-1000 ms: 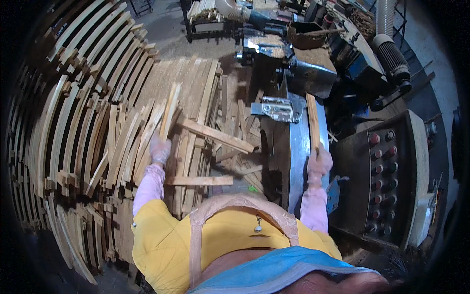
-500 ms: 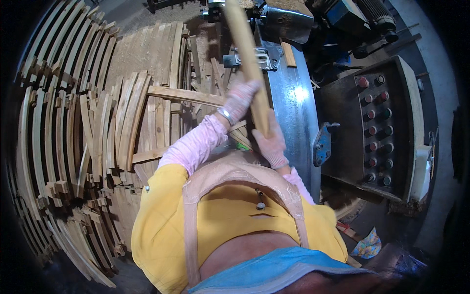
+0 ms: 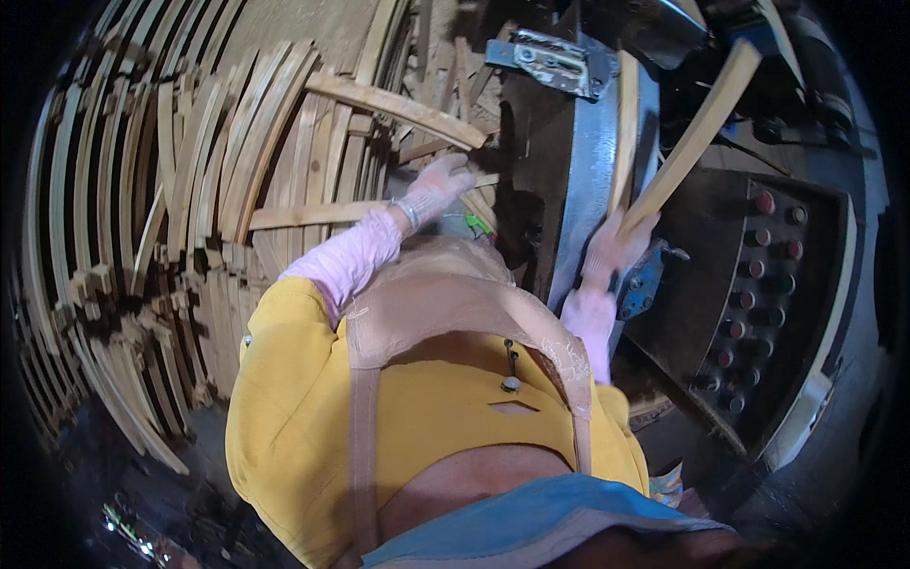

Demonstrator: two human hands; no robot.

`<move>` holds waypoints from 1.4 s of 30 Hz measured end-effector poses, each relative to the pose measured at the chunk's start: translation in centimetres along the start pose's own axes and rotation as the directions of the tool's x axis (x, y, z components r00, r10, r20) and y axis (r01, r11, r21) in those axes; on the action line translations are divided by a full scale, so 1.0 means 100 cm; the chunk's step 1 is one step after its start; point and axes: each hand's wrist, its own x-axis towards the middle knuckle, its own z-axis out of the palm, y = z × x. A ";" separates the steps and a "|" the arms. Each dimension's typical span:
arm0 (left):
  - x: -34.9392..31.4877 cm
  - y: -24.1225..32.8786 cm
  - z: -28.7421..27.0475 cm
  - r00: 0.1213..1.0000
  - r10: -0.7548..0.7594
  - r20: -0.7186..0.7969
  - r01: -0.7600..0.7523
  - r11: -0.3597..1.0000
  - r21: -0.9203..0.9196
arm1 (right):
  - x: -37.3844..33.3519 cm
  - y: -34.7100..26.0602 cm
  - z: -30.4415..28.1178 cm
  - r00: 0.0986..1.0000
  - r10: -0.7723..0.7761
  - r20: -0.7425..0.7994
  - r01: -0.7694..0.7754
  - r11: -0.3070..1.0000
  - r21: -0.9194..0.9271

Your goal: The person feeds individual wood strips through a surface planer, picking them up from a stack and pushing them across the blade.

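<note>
Your right hand (image 3: 614, 248) is closed on a wood strip (image 3: 697, 137) that points up toward 1 o'clock. Your left hand (image 3: 442, 185), fingers loose and holding nothing, rests by the stack (image 3: 237, 171).

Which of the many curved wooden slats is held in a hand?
The slat rising up-right over the machine; the right hand grips its lower end. The others lie stacked.

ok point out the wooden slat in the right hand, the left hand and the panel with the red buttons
wooden slat (image 3: 697, 133), head view, middle of its length
left hand (image 3: 438, 186), head view, back of the gloved hand
button panel (image 3: 810, 313), head view, bare dark face beside the buttons
</note>
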 end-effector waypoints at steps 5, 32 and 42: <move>0.009 -0.006 -0.017 0.987 0.077 -0.138 -0.058 0.990 0.132 | 0.088 -0.077 0.054 0.986 -0.068 0.152 0.083 0.992 -0.092; 0.052 0.043 -0.247 0.826 0.560 -0.061 -0.160 0.336 0.928 | 0.063 -0.021 0.048 0.784 -0.607 0.131 0.621 0.768 -0.158; 0.003 0.137 -0.301 0.730 0.407 -0.549 -0.642 0.685 -0.345 | 0.020 -0.195 0.031 0.477 -0.656 0.584 0.180 0.724 0.666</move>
